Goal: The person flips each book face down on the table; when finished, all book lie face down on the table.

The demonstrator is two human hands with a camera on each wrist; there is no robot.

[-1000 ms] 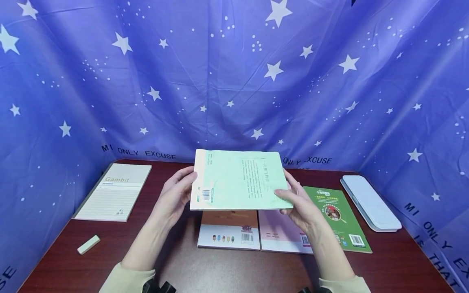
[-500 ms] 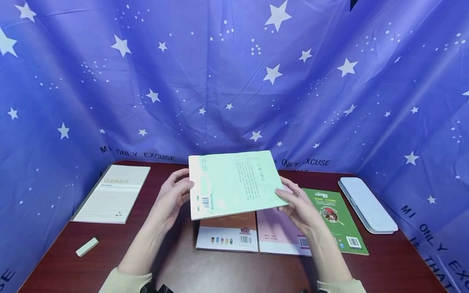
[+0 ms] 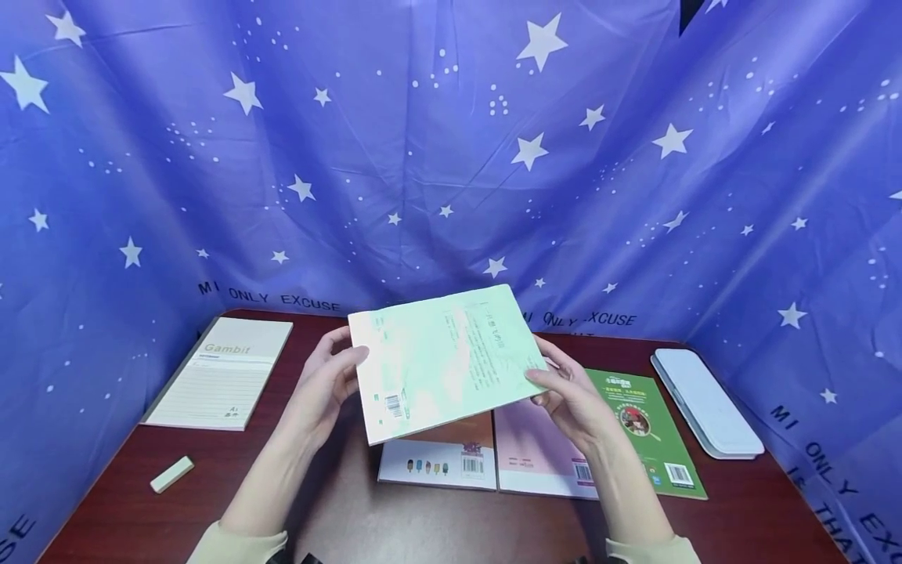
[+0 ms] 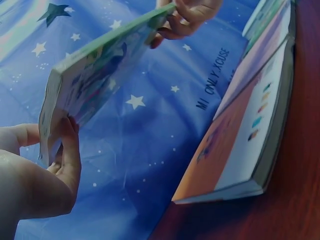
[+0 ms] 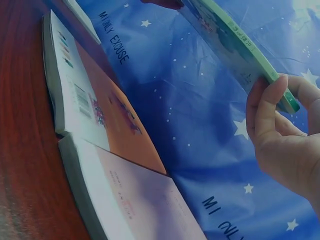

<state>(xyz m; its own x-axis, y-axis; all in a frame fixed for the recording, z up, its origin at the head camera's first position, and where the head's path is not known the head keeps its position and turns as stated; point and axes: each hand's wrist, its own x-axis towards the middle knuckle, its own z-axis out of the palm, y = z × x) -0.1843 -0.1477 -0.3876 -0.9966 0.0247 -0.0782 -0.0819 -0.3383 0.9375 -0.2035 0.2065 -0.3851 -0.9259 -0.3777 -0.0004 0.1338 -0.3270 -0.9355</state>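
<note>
A pale green book [image 3: 437, 360] with a barcode on its cover is held in the air between both hands, tilted with its left end lower in the head view. My left hand [image 3: 326, 384] grips its left edge, thumb on the cover and fingers behind. At the lower right corner, my right hand [image 3: 574, 395] pinches the book between thumb and fingers. The underside, seen in the left wrist view, carries a coloured picture. Beneath the raised book lie an orange and white book [image 3: 440, 462] and a pink book [image 3: 539, 454], side by side on the table.
A green book [image 3: 644, 427] lies right of the pink one, partly behind the right forearm. Farther right is a white case [image 3: 708, 403]. A notebook [image 3: 214, 372] and a small whitish block [image 3: 172, 475] are at the left. A starry blue curtain [image 3: 451, 157] surrounds the table [image 3: 416, 525].
The held book has turned in the hands: its left end has dropped and come nearer, and it has shifted slightly left. Both hands keep their hold.
</note>
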